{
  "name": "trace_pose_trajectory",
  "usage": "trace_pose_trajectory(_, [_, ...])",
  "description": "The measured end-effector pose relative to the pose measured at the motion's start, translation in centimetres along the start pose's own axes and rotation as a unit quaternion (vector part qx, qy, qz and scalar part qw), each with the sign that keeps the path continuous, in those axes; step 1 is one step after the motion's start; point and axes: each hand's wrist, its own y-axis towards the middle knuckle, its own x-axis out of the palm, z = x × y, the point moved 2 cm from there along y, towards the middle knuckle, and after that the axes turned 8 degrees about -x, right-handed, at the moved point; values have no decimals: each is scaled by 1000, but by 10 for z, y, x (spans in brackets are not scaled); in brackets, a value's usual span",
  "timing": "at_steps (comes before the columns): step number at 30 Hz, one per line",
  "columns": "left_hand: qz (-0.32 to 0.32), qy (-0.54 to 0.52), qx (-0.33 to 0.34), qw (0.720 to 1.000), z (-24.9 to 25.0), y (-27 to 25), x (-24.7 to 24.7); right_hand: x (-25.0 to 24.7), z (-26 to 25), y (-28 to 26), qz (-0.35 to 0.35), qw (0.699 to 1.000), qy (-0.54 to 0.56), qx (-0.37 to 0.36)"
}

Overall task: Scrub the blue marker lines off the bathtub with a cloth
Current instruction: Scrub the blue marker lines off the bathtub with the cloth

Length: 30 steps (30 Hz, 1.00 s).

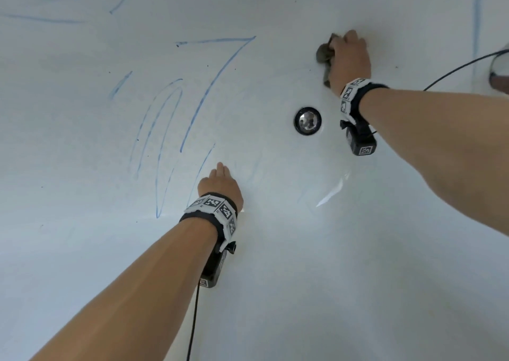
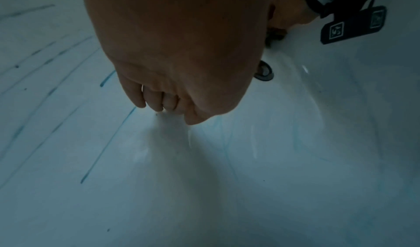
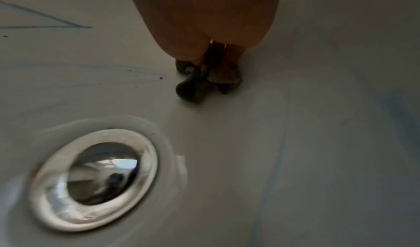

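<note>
Both hands are down inside the bathtub (image 1: 275,278). His or her right hand (image 1: 349,57) is curled over a bunched brownish cloth (image 1: 324,53), pressing it onto the white surface just beyond the drain (image 1: 307,120); the wad spills out past the fingers, which gives a thick pad to bear down on. From the right wrist view the cloth (image 3: 205,78) is gripped from above with its folds touching the tub. The left hand (image 1: 220,185) holds nothing: its fingers (image 2: 154,98) point down at the tub floor, loosely bent, apparently bracing the body's weight, though whether the tips actually touch is hard to tell in that dim view. Most of the blue marker lines (image 1: 192,99) remain, a zigzag and loops well to the left of the cloth, with another stroke up the far right. Near the drain only faint bluish smears show, so the scrubbing seems to be at an early stage.
</note>
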Motion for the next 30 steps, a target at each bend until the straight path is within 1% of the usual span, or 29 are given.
trace_pose_trajectory(2, [-15, -31, 8, 999, -4, 2, 8, 14, -13, -4, 20, 998, 44, 30])
trace_pose_trajectory(4, [-10, -50, 26, 998, -9, 4, 15, 25, -32, -11, 46, 992, 89, 71])
trace_pose_trajectory(5, [-6, -58, 34, 998, -11, 4, 18, 30, -43, -16, 53, 990, 106, 73])
trace_pose_trajectory(6, [-4, -68, 39, 997, -12, 4, 20, 34, -55, -20, 54, 990, 117, 59])
trace_pose_trajectory(8, [0, -82, 46, 996, -15, 2, 19, 41, -75, -29, 46, 991, 125, 4])
trace_pose_trajectory(11, [5, -75, 53, 996, -14, -3, 16, 49, -90, -42, 27, 990, 131, -52])
trace_pose_trajectory(13, [1, -76, 48, 996, -13, -5, 15, 50, -101, -49, 14, 986, 148, -74])
trace_pose_trajectory(17, [-30, -61, 67, 995, -12, -10, 15, 54, -135, -71, -41, 973, 159, -159])
trace_pose_trajectory(19, [-49, -50, 81, 994, -16, -13, 16, 59, -157, -81, -71, 964, 167, -193])
trace_pose_trajectory(22, [-58, -14, 108, 992, -26, -16, 18, 70, -198, -100, -141, 945, 143, -258])
trace_pose_trajectory(23, [-71, 0, 111, 991, -31, -18, 18, 76, -212, -109, -159, 937, 136, -279])
trace_pose_trajectory(26, [-117, 28, 95, 988, -52, -26, 16, 93, -253, -139, -181, 922, 115, -323])
trace_pose_trajectory(28, [-111, 46, 76, 990, -71, -27, 17, 101, -274, -161, -189, 908, 115, -356])
trace_pose_trajectory(30, [-105, 95, 54, 989, -96, -27, 19, 107, -289, -182, -201, 887, 123, -398])
